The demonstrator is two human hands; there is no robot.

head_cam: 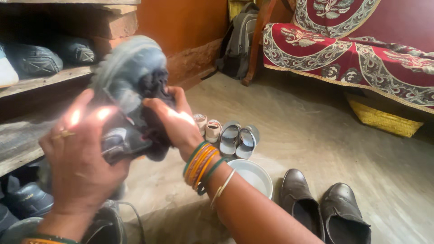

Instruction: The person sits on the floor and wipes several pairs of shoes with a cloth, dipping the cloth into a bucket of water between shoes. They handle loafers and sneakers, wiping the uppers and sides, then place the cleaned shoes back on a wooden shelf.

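Two hands working one grey shoe (129,74), lifting it chest-high before the shelf (49,79): left hand (79,158) wrapping the heel, bracing it; right hand (174,122) clenching a dark cloth (156,97), pressing against the upper.

Bare arms, no sleeves; right wrist (204,168) w/ green, orange & silver bangles, left hand (79,158) w/ gold ring.

Your hands hold a shoe (131,90) before the shelf (40,81). On the floor (316,135), a bowl (255,174) lies right of them, 2 sandals (238,139) behind it, 2 shoes (323,205) further right.
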